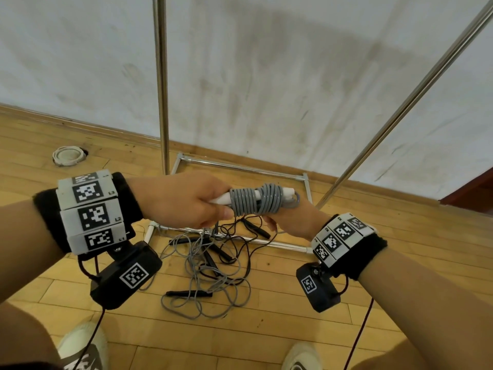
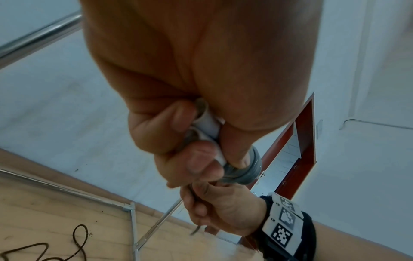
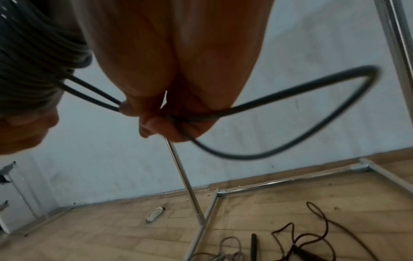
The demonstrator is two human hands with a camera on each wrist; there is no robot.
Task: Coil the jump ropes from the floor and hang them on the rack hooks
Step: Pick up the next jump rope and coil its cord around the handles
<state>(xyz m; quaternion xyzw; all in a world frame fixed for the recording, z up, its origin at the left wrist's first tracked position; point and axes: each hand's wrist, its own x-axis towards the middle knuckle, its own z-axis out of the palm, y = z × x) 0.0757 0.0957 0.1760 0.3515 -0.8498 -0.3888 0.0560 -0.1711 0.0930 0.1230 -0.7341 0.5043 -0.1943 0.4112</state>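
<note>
Item: grey jump rope (image 1: 254,200), one of several, part-coiled and held at mid-height in front of the rack base (image 1: 237,166). At left, the left hand (image 1: 184,202) is curled round the two white handles (image 1: 226,200), which lie side by side as the core of the bundle; the left wrist view shows fingers (image 2: 196,162) and thumb clamped on the handle ends. At centre, the grey cord is wound round the handles in close, even turns, bunching thicker toward the far end. At right, the right hand (image 1: 290,218) sits just below the bundle and pinches the last free length, a doubled strand that runs out into an open loop (image 3: 290,113) beyond the fingers. Handling, as judged: light; the cord is smooth, springy plastic that will likely unwind if the tail is released, so the firm hold belongs on the rigid handles, with the tail kept taut until tucked. The loop seems the natural part to pass over a hook; no hooks are in view. Below, on the wooden floor (image 1: 293,316): a tangle of further ropes (image 1: 208,265), grey and black cords with black handles, not yet gathered. Rack uprights (image 1: 161,84) stand behind, against a white wall.
</note>
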